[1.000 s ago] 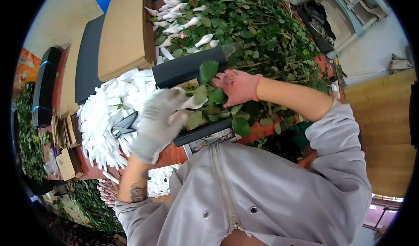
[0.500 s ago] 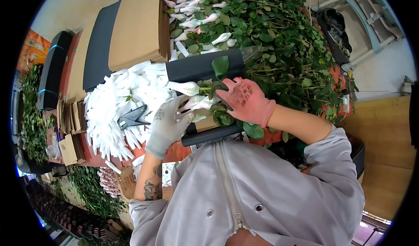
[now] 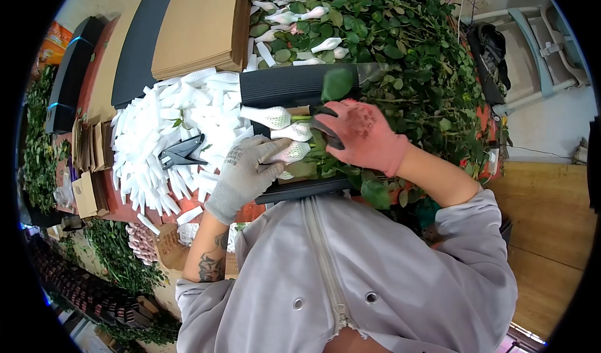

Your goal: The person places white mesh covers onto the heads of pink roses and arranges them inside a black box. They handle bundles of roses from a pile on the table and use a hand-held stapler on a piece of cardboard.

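My left hand (image 3: 245,170), in a pale grey work glove, has its thumb and fingers closed around a rose bud (image 3: 293,152) sleeved in white foam netting. Beside that bud lie a second netted bud (image 3: 294,131) and a third one (image 3: 266,116), all pointing left. My right hand (image 3: 363,135), in a pinkish-red glove with dark fingertips, is curled over the green rose stems (image 3: 302,118) just behind the buds. The roses rest between raised sides of a black corrugated wrapper (image 3: 297,87), whose near edge runs by my jacket. My right palm hides part of the stems.
Left of the wrapper is a heap of white foam sleeves (image 3: 169,121), with a black tool (image 3: 181,152) on it. Cardboard sheets (image 3: 197,24) stand behind. Leafy rose stems (image 3: 407,46) cover the right side. A folding chair (image 3: 532,52) is at far right.
The view has shifted slightly. My left fingers have come to the nearest netted bud, while my right hand stays over the stems. The netted buds now lie more openly side by side.
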The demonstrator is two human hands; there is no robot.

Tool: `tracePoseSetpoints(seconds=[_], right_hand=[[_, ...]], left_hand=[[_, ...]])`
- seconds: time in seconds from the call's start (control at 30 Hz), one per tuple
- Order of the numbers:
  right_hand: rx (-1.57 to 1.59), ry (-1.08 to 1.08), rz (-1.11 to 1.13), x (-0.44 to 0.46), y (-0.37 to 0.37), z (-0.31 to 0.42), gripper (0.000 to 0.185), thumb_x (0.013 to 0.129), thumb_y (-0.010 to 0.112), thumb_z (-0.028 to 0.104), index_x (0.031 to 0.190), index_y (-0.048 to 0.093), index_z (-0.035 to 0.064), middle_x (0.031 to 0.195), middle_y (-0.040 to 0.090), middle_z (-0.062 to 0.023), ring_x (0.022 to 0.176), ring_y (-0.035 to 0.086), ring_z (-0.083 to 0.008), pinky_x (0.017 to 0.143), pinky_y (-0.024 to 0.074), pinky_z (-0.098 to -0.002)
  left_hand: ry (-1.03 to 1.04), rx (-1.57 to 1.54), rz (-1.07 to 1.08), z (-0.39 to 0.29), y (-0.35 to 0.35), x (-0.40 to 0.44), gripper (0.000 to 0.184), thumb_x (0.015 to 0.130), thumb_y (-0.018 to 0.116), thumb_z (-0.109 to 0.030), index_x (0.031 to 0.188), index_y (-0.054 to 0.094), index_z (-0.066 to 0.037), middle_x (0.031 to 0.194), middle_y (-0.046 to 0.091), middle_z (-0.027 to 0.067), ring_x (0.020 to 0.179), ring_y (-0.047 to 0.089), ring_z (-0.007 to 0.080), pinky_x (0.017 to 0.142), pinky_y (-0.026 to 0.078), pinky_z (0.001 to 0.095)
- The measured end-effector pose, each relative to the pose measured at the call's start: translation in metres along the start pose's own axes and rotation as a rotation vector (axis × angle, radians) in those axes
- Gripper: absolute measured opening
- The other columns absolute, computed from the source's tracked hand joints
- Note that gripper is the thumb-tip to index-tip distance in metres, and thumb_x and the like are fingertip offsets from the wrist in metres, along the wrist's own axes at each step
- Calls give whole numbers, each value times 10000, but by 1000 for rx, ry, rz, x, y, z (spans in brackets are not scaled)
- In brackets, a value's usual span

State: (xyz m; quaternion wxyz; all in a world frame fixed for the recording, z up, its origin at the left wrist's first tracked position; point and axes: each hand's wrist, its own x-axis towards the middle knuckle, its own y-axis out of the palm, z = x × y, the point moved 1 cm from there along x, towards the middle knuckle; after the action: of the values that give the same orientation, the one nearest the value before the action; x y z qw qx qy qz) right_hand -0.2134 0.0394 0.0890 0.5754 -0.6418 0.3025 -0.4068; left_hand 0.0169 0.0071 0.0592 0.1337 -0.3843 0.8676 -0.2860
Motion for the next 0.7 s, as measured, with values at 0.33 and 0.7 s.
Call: tracePoseSetpoints(seconds=[0.33,0.7], right_hand=[[20,90,332,18,21,7,456,749,591,345,1133,517,110,1135,551,-96,971,564,-258,794,436,-401],[241,-35,42,0,38,-6,436,765,593,276,1162,508,118,1187,533,-127,1045,545,-291,873,431,-433]], left_hand=[[-57,117,-27,-7,12,-8,465,668,713,-298,1065,621,-73,922,603,97,855,562,281,774,429,386],[190,419,-36,-27,11,11,499,652,701,-358,1064,612,-89,1055,573,106,965,543,286,805,431,401]])
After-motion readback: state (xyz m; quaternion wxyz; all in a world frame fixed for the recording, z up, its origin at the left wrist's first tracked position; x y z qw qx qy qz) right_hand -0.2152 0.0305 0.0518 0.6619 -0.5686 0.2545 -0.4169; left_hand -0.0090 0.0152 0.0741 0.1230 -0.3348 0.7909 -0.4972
